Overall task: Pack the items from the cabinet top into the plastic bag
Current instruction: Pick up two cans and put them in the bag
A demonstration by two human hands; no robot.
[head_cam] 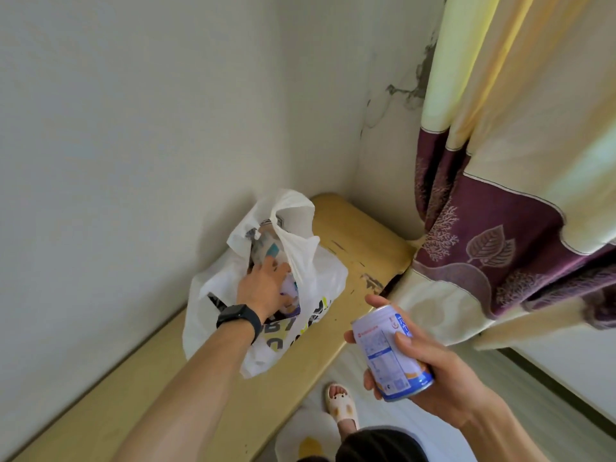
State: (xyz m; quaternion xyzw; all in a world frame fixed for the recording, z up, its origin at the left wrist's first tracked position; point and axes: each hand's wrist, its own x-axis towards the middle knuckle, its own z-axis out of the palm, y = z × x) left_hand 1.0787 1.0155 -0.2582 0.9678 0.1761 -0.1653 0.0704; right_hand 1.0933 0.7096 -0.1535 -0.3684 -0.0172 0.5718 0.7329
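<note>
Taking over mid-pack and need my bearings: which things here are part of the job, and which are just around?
Part of the job:
plastic bag
can held in right hand
left hand reaching into the bag
cabinet top

Just around:
curtain
wristwatch
slipper

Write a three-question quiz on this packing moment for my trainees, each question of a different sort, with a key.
1. True or false: the left hand is reaching into the white plastic bag.
2. What does the right hand hold? A) a glass bottle B) a blue and white can C) a folded towel
3. Fill in: the bag stands on the yellow ____ top, against the wall.

Key
1. True; its fingers are inside the bag's mouth.
2. B; the blue and white can is gripped in the air, clear of the bag.
3. Cabinet; see the cabinet top.
</note>
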